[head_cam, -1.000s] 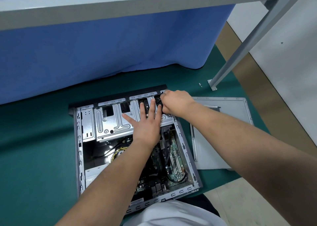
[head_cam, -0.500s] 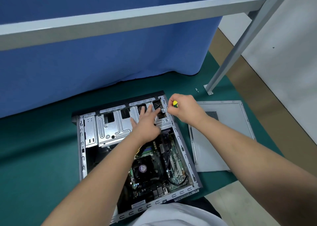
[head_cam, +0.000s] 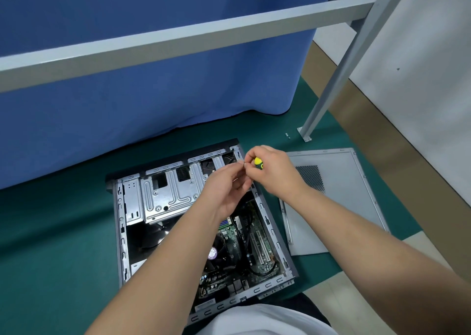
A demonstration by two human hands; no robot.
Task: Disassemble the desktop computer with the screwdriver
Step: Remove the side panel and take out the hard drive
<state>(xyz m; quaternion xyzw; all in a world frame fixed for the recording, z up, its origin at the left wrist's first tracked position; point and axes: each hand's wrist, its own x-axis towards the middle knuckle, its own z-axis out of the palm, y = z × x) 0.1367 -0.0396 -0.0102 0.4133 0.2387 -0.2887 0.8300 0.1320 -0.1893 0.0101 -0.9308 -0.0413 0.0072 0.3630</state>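
Above the computer case's far right corner, the right hand grips the screwdriver (yellow handle); the left hand's fingertips pinch toward it.

No readable text anywhere. Looked over the motherboard inside the open computer case: only tiny white printing, too small and blurred to make out. Spotted a round purple sticker on the cooler, lettering illegible. Caught a pale label strip at the near edge of the case, print unreadable. Checked the yellow and green screwdriver handle: a dark mark there, not decipherable. Found no brand, number or sign on the removed side panel.
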